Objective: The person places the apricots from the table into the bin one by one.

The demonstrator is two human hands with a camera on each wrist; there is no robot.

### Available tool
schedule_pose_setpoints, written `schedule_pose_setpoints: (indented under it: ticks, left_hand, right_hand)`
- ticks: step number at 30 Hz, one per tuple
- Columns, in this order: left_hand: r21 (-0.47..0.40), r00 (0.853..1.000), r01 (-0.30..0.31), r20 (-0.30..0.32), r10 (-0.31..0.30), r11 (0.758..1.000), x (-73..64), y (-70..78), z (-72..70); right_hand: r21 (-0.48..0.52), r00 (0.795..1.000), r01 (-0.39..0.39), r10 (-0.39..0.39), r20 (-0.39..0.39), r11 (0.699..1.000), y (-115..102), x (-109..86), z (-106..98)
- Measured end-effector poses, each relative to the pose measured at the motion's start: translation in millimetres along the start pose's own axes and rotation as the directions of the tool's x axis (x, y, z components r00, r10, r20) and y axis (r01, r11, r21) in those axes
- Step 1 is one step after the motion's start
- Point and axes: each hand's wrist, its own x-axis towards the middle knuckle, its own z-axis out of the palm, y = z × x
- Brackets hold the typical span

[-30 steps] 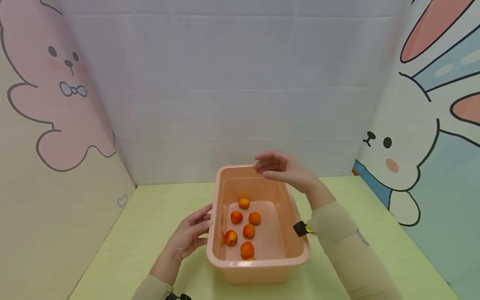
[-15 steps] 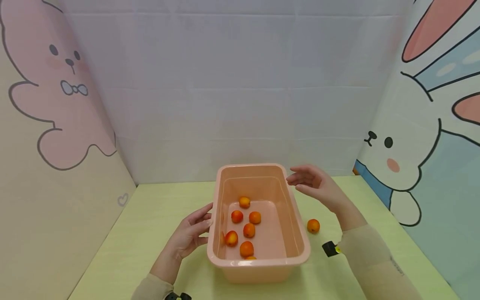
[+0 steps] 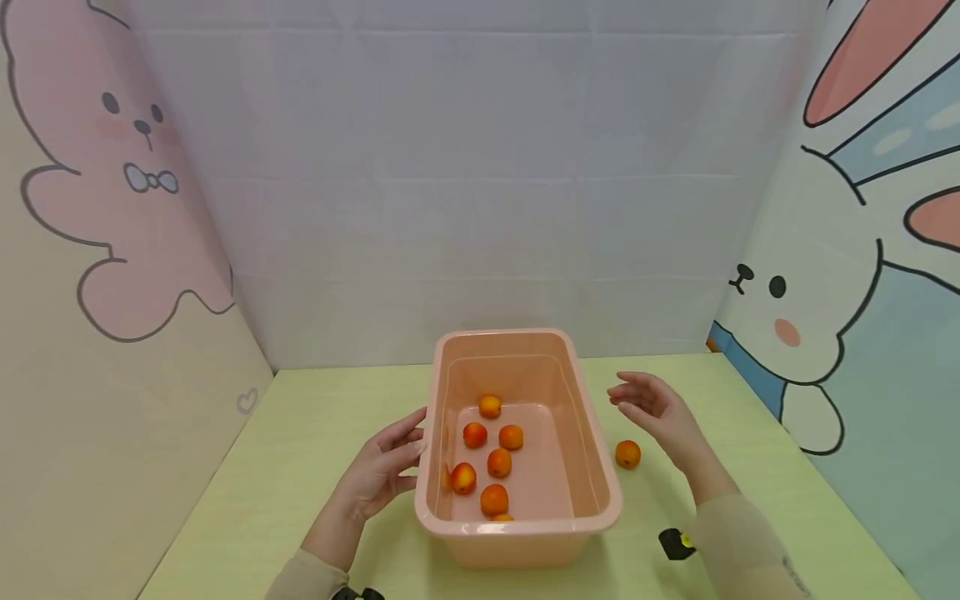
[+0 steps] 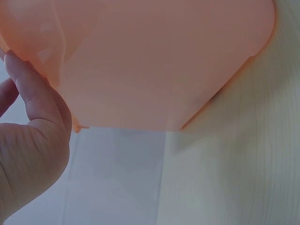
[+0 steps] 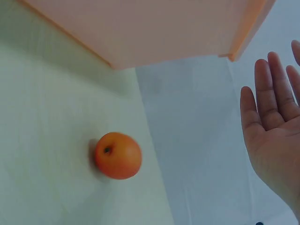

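Note:
A pink plastic basin (image 3: 517, 525) stands upright, holding several small round orange-red fruits (image 3: 494, 500). My left hand (image 3: 378, 467) touches the basin's left side just under the rim, its fingers and thumb lying against the outer wall; the fingertips are partly hidden by the rim. In the left wrist view the left hand (image 4: 37, 108) rests along the basin wall (image 4: 140, 61). My right hand (image 3: 660, 417) is in the air right of the basin, fingers loosely extended and holding nothing. One loose fruit (image 3: 627, 454) lies on the table below it, its stem dimple visible in the right wrist view (image 5: 118, 155).
The pale yellow-green table (image 3: 330, 417) reaches back to a white sheet wall (image 3: 480, 183). Side panels carry a pink bear drawing (image 3: 142, 225) at left and a white rabbit drawing (image 3: 810, 308) at right.
My right hand has moved from above the basin's far rim out to the right and then lower, uncovering the loose fruit on the table. My left hand and the basin have stayed in place.

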Motion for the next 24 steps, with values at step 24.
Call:
schedule_pose_setpoints:
  ticks: [24]
  left_hand:
    - [-0.001, 1.0, -0.018, 0.004, 0.018, 1.0, 0.0, -1.6, -0.5]
  right_hand:
    - [-0.213, 0.979, -0.204, 0.199, -0.041, 0.956, 69, -38.0, -19]
